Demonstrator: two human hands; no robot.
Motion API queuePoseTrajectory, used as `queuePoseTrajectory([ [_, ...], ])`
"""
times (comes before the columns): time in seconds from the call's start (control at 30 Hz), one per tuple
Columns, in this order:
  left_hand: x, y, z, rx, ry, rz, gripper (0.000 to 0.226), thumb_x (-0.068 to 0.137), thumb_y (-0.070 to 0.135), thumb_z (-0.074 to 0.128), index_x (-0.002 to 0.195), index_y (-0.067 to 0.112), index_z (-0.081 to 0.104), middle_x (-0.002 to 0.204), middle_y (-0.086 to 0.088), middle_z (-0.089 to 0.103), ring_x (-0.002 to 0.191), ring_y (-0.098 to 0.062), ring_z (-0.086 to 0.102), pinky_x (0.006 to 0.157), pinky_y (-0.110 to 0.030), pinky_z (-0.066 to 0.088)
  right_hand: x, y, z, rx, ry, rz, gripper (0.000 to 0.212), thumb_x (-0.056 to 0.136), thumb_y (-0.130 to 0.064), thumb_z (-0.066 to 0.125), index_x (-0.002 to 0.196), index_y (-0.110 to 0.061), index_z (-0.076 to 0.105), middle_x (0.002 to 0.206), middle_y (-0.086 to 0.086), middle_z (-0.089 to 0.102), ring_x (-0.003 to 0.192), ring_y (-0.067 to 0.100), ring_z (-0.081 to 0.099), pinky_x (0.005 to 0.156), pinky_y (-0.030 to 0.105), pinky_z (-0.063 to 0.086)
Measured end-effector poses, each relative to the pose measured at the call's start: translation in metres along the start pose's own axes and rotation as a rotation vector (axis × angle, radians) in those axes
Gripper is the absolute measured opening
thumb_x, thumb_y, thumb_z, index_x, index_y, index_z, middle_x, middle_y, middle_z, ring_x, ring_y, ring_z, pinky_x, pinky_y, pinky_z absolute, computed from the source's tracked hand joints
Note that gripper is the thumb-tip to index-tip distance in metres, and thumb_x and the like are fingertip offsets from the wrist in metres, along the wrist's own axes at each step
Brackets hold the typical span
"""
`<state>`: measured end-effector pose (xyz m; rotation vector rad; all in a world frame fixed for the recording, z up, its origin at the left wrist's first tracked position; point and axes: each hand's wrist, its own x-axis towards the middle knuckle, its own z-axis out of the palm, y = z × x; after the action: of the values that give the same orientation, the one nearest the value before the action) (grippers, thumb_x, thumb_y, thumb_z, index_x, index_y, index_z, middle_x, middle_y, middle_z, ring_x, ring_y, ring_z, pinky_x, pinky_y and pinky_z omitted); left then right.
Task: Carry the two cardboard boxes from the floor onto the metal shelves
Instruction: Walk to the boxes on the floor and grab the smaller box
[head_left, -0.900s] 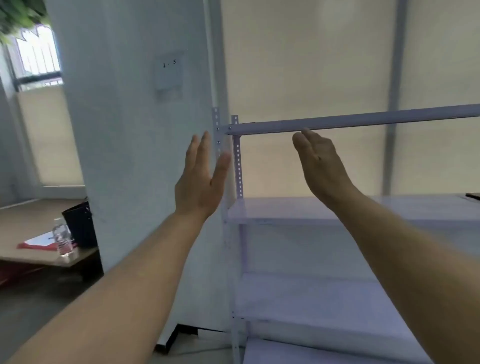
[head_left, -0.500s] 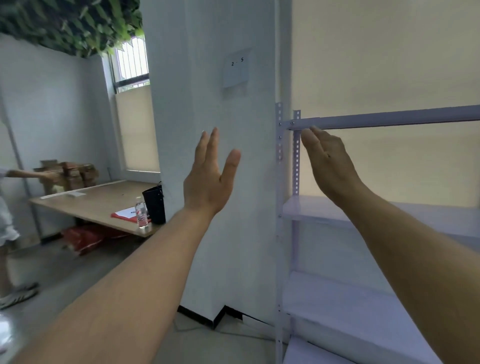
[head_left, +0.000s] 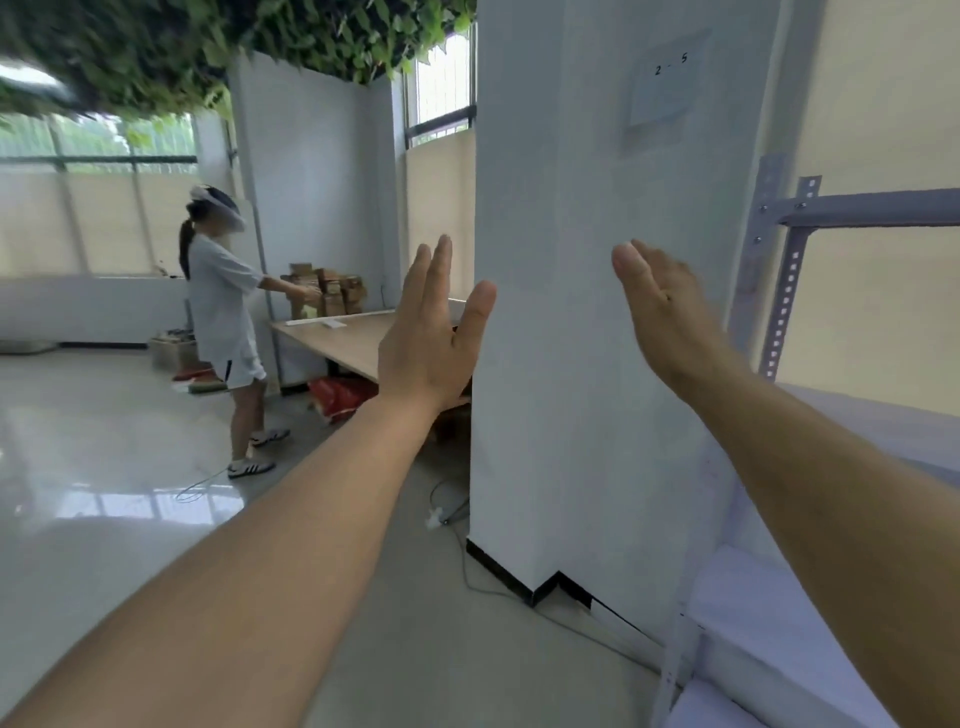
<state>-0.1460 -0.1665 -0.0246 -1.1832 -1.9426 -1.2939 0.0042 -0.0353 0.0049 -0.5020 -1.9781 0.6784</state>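
Both my arms are stretched out in front of me at chest height. My left hand (head_left: 434, 335) is flat with fingers up and holds nothing. My right hand (head_left: 662, 306) is also flat and holds nothing, palm facing left. The grey metal shelves (head_left: 789, 291) stand at the right edge, just right of my right hand, with pale bare boards. No cardboard box lies on the floor near me in this view.
A white pillar (head_left: 582, 312) stands straight ahead between my hands. A wooden table (head_left: 353, 338) with stacked small cartons (head_left: 324, 288) is behind it. A person (head_left: 223, 317) stands at that table. Cables (head_left: 452, 514) trail on the glossy floor (head_left: 104, 467) by the pillar's base.
The view has swung left: the shelves slid to the right edge, the pillar now fills the middle, and the room with the person came into sight. Both hands stay raised and holding nothing.
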Motion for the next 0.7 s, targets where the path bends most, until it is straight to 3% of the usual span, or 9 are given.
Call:
queuePoseTrajectory([
  [0.07, -0.005, -0.017, -0.017, 0.033, 0.020, -0.040, 0.066, 0.094, 0.054, 0.027, 0.150, 0.026, 0.009, 0.162, 0.001, 0.008, 0.148, -0.014, 0.007, 0.103, -0.027, 0.017, 0.001, -0.011, 0.023, 0.039, -0.055, -0.003, 0.070, 0.091, -0.059, 0.031, 0.136, -0.009, 0.051, 0.144, 0.007, 0.047, 0.133, 0.020, 0.042, 0.109, 0.033, 0.028],
  [0.13, -0.011, -0.035, -0.033, 0.065, 0.045, -0.079, 0.067, 0.093, 0.056, 0.027, 0.150, 0.025, 0.011, 0.162, 0.000, 0.010, 0.148, -0.015, 0.007, 0.111, -0.034, 0.018, 0.000, -0.018, 0.050, 0.087, -0.114, 0.000, 0.056, 0.084, -0.065, 0.028, 0.110, -0.021, 0.048, 0.119, 0.002, 0.046, 0.112, 0.018, 0.044, 0.095, 0.034, 0.031],
  [0.23, -0.023, -0.064, -0.056, 0.109, 0.092, -0.137, 0.069, 0.091, 0.059, 0.028, 0.150, 0.025, 0.013, 0.161, -0.002, 0.015, 0.148, -0.016, 0.012, 0.114, -0.043, 0.025, -0.004, -0.030, 0.090, 0.162, -0.205, -0.003, 0.047, 0.080, -0.068, 0.029, 0.105, -0.033, 0.049, 0.108, -0.001, 0.046, 0.100, 0.013, 0.048, 0.092, 0.035, 0.032],
  [0.3, -0.031, -0.085, -0.071, 0.133, 0.113, -0.182, 0.070, 0.089, 0.060, 0.028, 0.150, 0.026, 0.014, 0.160, -0.002, 0.015, 0.147, -0.016, 0.012, 0.115, -0.043, 0.024, -0.009, -0.038, 0.117, 0.204, -0.254, -0.037, 0.058, 0.084, -0.065, 0.032, 0.124, -0.030, 0.054, 0.127, 0.003, 0.053, 0.118, 0.016, 0.052, 0.102, 0.038, 0.034],
  [0.33, -0.034, -0.095, -0.078, 0.149, 0.120, -0.203, 0.071, 0.089, 0.060, 0.028, 0.150, 0.026, 0.014, 0.160, -0.002, 0.016, 0.147, -0.016, 0.014, 0.115, -0.044, 0.025, -0.009, -0.042, 0.131, 0.210, -0.270, -0.041, 0.068, 0.086, -0.064, 0.033, 0.138, -0.023, 0.048, 0.143, 0.005, 0.048, 0.131, 0.020, 0.046, 0.108, 0.039, 0.033],
  [0.4, -0.039, -0.116, -0.092, 0.175, 0.139, -0.251, 0.075, 0.085, 0.064, 0.026, 0.149, 0.026, 0.014, 0.159, -0.002, 0.017, 0.145, -0.018, 0.021, 0.111, -0.048, 0.031, -0.012, -0.051, 0.158, 0.227, -0.308, -0.052, 0.070, 0.091, -0.060, 0.035, 0.147, -0.018, 0.038, 0.154, 0.004, 0.038, 0.142, 0.021, 0.035, 0.112, 0.035, 0.027],
  [0.47, -0.043, -0.138, -0.104, 0.195, 0.155, -0.299, 0.077, 0.083, 0.066, 0.025, 0.149, 0.028, 0.014, 0.159, -0.001, 0.019, 0.143, -0.020, 0.028, 0.107, -0.051, 0.036, -0.013, -0.057, 0.187, 0.261, -0.340, -0.062, 0.066, 0.095, -0.053, 0.037, 0.149, -0.018, 0.034, 0.157, 0.003, 0.034, 0.144, 0.019, 0.031, 0.111, 0.032, 0.023],
  [0.7, -0.055, -0.213, -0.144, 0.271, 0.195, -0.405, 0.074, 0.086, 0.064, 0.027, 0.149, 0.026, 0.015, 0.158, -0.002, 0.019, 0.142, -0.020, 0.030, 0.108, -0.050, 0.036, -0.022, -0.084, 0.283, 0.301, -0.454, -0.068, 0.061, 0.096, -0.051, 0.037, 0.148, -0.020, 0.036, 0.156, 0.003, 0.033, 0.143, 0.021, 0.030, 0.111, 0.038, 0.025],
])
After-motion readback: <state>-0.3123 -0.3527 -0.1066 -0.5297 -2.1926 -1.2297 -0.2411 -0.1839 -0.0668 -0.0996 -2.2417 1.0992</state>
